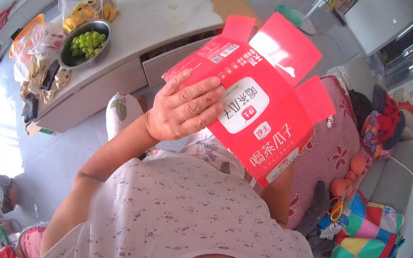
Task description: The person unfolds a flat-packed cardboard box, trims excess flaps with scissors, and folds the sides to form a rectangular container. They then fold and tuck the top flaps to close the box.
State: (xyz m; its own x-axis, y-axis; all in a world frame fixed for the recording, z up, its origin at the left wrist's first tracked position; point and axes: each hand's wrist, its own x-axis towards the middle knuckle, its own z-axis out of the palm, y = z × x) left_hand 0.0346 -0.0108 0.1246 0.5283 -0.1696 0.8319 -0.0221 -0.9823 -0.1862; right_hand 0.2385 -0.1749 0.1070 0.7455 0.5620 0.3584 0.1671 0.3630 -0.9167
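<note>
A red cardboard box [257, 88] with a white label and several flaps standing out at its far end is held up in front of my lap. My left hand [188, 107] lies flat against the box's left side, its fingers stretched over the printed face. My right forearm [277, 195] runs up behind the box's near right corner. The box hides my right hand and its fingers.
A long white-topped table [145, 6] at the far left bears a metal bowl of green grapes [88, 45] and plastic bags [88, 5]. On the sofa at right lie yellow-handled scissors [335, 209], orange yarn balls [342, 185] and a patchwork cloth [368, 238]. Beyond is a green bin [289, 15].
</note>
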